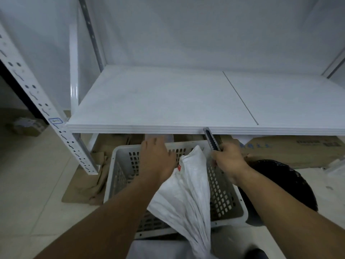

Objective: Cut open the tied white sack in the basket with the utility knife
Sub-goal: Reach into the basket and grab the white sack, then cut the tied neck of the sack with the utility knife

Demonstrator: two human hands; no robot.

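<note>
The right grip [228, 161] is curled tight round the handle of the utility knife [211, 140], whose dark body points up and away from the knuckles, its tip reaching the front edge of the white shelf [158, 98] above. Just left of this grip, and a little below it, stands the puckered top of the white sack [186, 189]. The sack lies in the pale perforated basket [119, 176] and spills toward the person over the near rim. A small red label [179, 167] shows on the sack, between the two grips. The left grip [156, 157] hangs over the far side of the basket, back of the hand up, fingers loosely straight and holding nothing. The sack's top sits just to its right (whether the wrist brushes the cloth is lost in blur). To the right of the right grip and nearer the person lies a black bag [276, 180] on the tiled floor. Beyond it, under the shelf, sits a cardboard box [291, 148].
</note>
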